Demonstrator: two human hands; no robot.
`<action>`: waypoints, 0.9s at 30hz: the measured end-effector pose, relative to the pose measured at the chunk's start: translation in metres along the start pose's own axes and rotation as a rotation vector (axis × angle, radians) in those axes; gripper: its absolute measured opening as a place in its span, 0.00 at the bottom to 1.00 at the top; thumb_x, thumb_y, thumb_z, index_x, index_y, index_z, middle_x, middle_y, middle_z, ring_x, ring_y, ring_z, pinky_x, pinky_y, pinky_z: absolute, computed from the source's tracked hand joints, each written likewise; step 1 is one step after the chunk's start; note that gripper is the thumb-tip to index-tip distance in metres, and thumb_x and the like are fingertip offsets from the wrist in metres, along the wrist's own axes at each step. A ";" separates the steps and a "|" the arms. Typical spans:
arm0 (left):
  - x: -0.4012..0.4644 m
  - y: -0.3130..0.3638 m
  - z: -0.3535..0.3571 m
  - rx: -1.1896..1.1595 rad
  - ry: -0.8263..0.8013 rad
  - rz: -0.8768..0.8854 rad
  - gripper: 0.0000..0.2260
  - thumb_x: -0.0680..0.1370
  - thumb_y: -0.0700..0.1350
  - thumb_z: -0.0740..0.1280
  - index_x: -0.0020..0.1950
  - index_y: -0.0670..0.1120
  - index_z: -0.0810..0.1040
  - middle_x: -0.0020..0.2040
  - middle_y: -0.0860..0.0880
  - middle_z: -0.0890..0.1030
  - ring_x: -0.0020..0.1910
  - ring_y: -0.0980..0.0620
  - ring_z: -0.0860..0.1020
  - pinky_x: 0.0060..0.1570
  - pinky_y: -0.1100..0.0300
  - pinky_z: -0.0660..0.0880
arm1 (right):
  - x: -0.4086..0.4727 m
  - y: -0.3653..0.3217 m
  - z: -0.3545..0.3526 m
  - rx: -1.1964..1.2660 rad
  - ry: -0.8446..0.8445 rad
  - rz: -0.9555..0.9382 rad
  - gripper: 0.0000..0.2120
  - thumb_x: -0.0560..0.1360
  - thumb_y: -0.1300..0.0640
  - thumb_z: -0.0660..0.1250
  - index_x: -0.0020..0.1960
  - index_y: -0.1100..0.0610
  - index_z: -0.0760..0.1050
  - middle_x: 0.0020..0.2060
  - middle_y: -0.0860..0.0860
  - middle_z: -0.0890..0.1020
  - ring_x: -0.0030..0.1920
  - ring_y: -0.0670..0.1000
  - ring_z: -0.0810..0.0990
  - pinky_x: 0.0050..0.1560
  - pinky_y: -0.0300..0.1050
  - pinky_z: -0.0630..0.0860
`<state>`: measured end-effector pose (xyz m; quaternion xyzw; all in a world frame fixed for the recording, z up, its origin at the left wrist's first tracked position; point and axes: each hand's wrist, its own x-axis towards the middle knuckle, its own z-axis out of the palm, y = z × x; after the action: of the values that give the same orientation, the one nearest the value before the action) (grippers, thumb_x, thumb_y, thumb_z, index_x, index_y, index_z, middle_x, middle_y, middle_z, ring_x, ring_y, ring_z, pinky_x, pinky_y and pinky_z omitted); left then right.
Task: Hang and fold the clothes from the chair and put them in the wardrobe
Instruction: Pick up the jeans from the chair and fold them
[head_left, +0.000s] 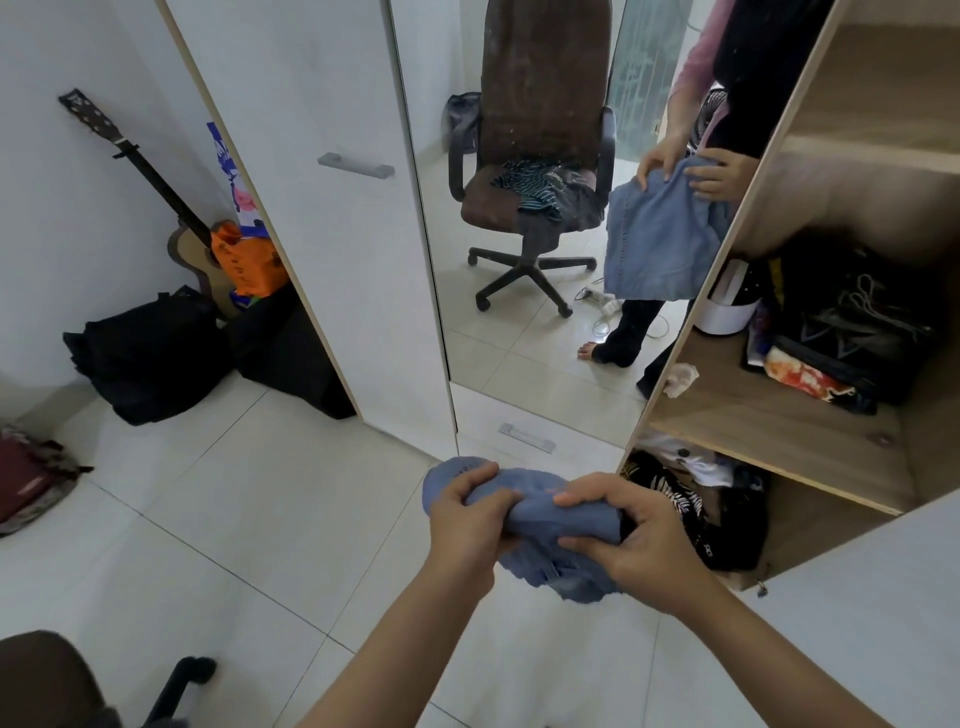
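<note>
Both my hands grip a bunched blue denim garment (535, 506) in front of the wardrobe. My left hand (467, 525) clutches its left side and my right hand (623, 540) its right side; a frayed part hangs below. The wardrobe (779, 431) stands open on the right, with wooden shelves holding dark clothes and bags. Its mirror door (519, 338) reflects the brown office chair with striped and dark clothes on the seat, and me holding the blue garment. The real chair's edge (47, 680) shows at the bottom left.
A guitar (156, 192) leans on the left wall beside an orange bag (249, 260) and black bags (150, 353) on the floor. A red bag (26, 478) lies at the far left. The white wardrobe door (322, 208) is shut. White floor tiles stretch below.
</note>
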<state>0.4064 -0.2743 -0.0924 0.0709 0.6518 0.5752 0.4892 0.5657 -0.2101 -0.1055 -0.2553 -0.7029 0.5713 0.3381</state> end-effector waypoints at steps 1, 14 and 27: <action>-0.002 -0.001 0.001 -0.056 0.002 0.006 0.15 0.75 0.33 0.66 0.60 0.46 0.76 0.44 0.44 0.82 0.41 0.45 0.83 0.47 0.46 0.81 | -0.002 0.000 0.001 0.021 0.008 0.062 0.20 0.65 0.73 0.73 0.48 0.51 0.80 0.42 0.55 0.82 0.37 0.55 0.82 0.37 0.49 0.79; -0.011 -0.003 0.003 -0.259 -0.141 0.361 0.19 0.73 0.29 0.67 0.58 0.47 0.79 0.62 0.47 0.79 0.58 0.45 0.79 0.51 0.44 0.80 | -0.003 -0.012 0.017 0.583 0.199 0.652 0.33 0.60 0.37 0.75 0.64 0.34 0.70 0.65 0.42 0.75 0.61 0.54 0.78 0.51 0.60 0.76; -0.012 -0.009 -0.002 -0.183 -0.220 0.507 0.22 0.68 0.36 0.73 0.61 0.47 0.78 0.64 0.50 0.77 0.62 0.50 0.77 0.51 0.52 0.80 | 0.022 -0.009 0.002 0.762 0.568 0.431 0.30 0.58 0.68 0.74 0.58 0.51 0.78 0.60 0.53 0.80 0.56 0.57 0.81 0.51 0.54 0.80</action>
<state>0.4154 -0.2868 -0.0936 0.2488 0.5018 0.7245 0.4018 0.5502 -0.1968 -0.0925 -0.3979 -0.2574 0.7513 0.4592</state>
